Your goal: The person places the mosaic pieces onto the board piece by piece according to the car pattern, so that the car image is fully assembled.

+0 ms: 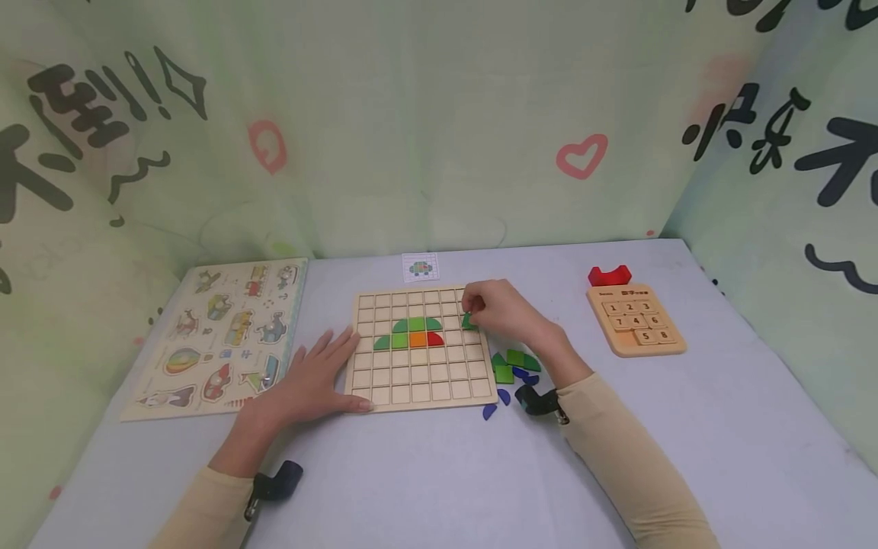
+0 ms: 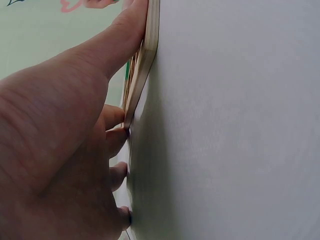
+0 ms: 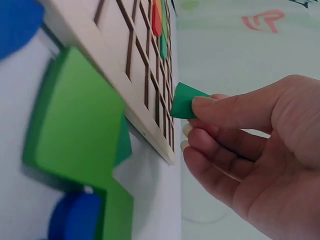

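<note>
A wooden grid board (image 1: 439,385) lies on the table, with green, orange and red pieces (image 1: 408,334) set in its middle rows. My right hand (image 1: 495,306) pinches a small green piece (image 1: 469,321) (image 3: 185,101) between thumb and fingers, just over the board's right columns (image 3: 150,85). My left hand (image 1: 317,377) lies flat with straight fingers against the board's left edge (image 2: 145,60), the thumb along the front corner. Loose green and blue pieces (image 1: 513,370) (image 3: 75,145) lie right of the board.
A wooden picture puzzle (image 1: 222,335) lies at the left. A small pattern card (image 1: 420,267) sits behind the board. At the right are a wooden number pad (image 1: 636,319) and a red block (image 1: 609,275). Printed cloth walls enclose the table.
</note>
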The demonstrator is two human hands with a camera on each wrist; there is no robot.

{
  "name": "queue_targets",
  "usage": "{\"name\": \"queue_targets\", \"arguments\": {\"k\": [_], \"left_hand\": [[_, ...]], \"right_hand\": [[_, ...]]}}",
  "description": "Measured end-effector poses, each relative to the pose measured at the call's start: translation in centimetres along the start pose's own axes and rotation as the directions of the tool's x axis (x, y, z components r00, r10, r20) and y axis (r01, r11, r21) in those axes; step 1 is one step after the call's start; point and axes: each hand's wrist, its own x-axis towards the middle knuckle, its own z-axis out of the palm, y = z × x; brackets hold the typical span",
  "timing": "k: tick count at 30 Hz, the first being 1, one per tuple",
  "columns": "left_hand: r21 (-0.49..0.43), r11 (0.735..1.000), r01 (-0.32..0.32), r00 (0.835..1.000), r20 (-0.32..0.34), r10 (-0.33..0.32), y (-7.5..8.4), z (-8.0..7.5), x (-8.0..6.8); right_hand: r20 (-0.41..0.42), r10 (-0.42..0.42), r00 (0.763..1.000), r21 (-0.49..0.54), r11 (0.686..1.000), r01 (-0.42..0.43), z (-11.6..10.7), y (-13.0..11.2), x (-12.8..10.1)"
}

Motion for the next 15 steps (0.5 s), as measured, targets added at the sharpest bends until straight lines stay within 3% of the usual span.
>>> {"name": "queue_targets", "arguments": {"k": [15], "left_hand": [[-0.007, 1.000, 0.003, 1.000, 0.005, -0.003, 0.2, -0.2, -0.1]], "right_hand": [[0.029, -0.088, 0.996, -0.015, 0.996, 0.088, 2.2, -1.4, 0.2]]}}
